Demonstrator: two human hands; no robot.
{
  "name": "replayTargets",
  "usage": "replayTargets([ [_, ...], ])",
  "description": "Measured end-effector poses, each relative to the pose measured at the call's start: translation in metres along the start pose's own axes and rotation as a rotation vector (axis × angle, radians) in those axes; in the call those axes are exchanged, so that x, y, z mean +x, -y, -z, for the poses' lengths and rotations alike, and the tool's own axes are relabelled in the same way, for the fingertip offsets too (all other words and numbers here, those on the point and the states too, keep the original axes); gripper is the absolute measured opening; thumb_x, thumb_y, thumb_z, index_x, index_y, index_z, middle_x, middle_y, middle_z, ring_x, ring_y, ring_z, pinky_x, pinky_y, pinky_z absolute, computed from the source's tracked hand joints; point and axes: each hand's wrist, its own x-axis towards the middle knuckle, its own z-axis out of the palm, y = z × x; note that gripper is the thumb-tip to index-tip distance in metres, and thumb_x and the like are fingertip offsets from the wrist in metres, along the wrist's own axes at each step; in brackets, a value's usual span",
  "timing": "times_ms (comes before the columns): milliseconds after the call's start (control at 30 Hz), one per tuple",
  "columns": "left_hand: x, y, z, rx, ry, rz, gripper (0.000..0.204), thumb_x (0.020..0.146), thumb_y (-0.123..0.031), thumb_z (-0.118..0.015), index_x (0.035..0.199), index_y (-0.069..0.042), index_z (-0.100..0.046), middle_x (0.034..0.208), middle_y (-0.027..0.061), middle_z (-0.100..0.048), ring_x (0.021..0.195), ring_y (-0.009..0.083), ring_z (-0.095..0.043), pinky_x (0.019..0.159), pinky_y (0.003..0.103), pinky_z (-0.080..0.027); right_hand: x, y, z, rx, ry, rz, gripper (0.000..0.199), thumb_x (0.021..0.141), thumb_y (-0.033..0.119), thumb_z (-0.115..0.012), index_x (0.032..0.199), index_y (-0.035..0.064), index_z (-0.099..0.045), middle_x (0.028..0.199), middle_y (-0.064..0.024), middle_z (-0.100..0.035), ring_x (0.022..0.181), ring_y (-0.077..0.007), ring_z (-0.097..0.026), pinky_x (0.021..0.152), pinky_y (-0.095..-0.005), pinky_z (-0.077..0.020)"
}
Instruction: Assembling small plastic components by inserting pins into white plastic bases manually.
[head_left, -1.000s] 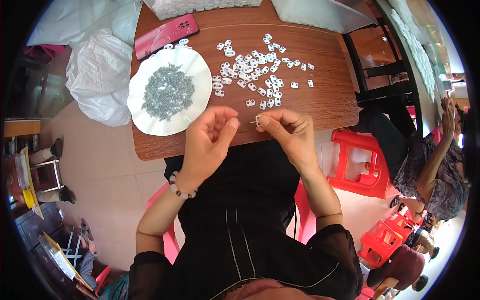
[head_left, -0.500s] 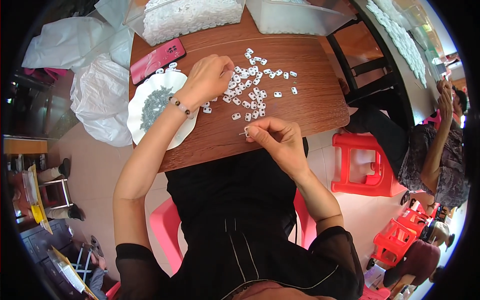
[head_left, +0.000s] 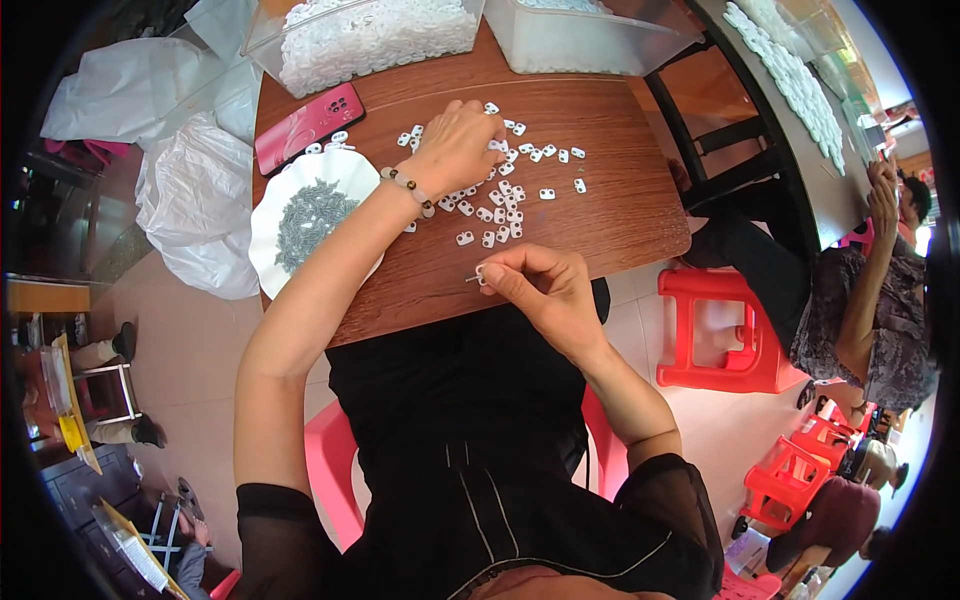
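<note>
Far to the left of your hands, white plastic bags lie off the table's side. Next comes a white plate with a heap of small grey screws. It sits just left of your left arm, near the table's left edge. A red phone lies just above the plate.

Your left hand reaches far out over the wooden table. It rests on the pile of little white pieces. Its fingers curl down into the pile, but they are hidden, so you cannot tell if they pinch a piece. A bead bracelet is on that wrist.

The pile spreads out from under your left hand toward the right. It lies above your right hand, farther from you. So your left hand is the nearer one to it.

Your right hand stays close to you, by the near edge of the table. Its thumb and finger pinch one white piece with a thin grey pin sticking out to the left. The pin lies flat, pointing toward the plate.

Between your two hands the table is bare wood, so there is room to move. Two clear bins stand past your left hand at the far edge. Right of your right hand is a red stool, and another person sits beyond it.
</note>
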Motion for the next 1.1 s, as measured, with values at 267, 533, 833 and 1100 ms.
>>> replayTargets([
  [267,-0.006,0.011,-0.002,-0.12,-0.154,-0.009,0.018,0.083,-0.018,-0.063,0.088,-0.002,-0.068,0.081,0.0138,-0.064,0.075,0.0325,-0.059,0.071,0.041,-0.047,0.001,0.0,0.002,0.0,0.003,0.004,0.013,0.089,0.009,-0.064,0.094,-0.0028,-0.067,0.085,-0.0035,-0.066,0.077,-0.0075,-0.06,0.072,-0.0213,-0.05],
  [533,-0.038,-0.003,0.018,-0.935,-0.143,0.312,0.026,0.094,-0.02,-0.053,0.096,0.004,-0.063,0.081,0.0097,-0.067,0.068,0.0126,-0.065,0.056,0.026,-0.05,0.002,0.004,0.001,0.049,-0.046,0.025,0.013,0.09,0.01,-0.063,0.093,-0.0024,-0.067,0.082,-0.0024,-0.066,0.076,-0.0069,-0.06,0.07,-0.0209,-0.0478],
  [833,-0.088,-0.032,0.037,-1.418,0.01,0.505,0.028,0.095,-0.019,-0.054,0.114,0.002,-0.059,0.092,0.006,-0.063,0.078,0.0088,-0.059,0.069,0.021,-0.049,0.004,0.003,0.003,0.1,-0.087,0.06,0.014,0.09,0.013,-0.063,0.094,0.0,-0.067,0.081,-0.0036,-0.067,0.072,-0.0061,-0.059,0.062,-0.0183,-0.0425],
  [1100,-0.136,-0.061,0.039,-1.655,-0.086,0.579,0.03,0.092,-0.017,-0.061,0.113,0.004,-0.06,0.091,0.0083,-0.065,0.076,0.0095,-0.059,0.068,0.022,-0.049,0.003,0.005,0.001,0.126,-0.099,0.059,0.014,0.087,0.012,-0.067,0.094,0.0002,-0.067,0.081,-0.0053,-0.068,0.071,-0.0069,-0.06,0.062,-0.0191,-0.0441],
])
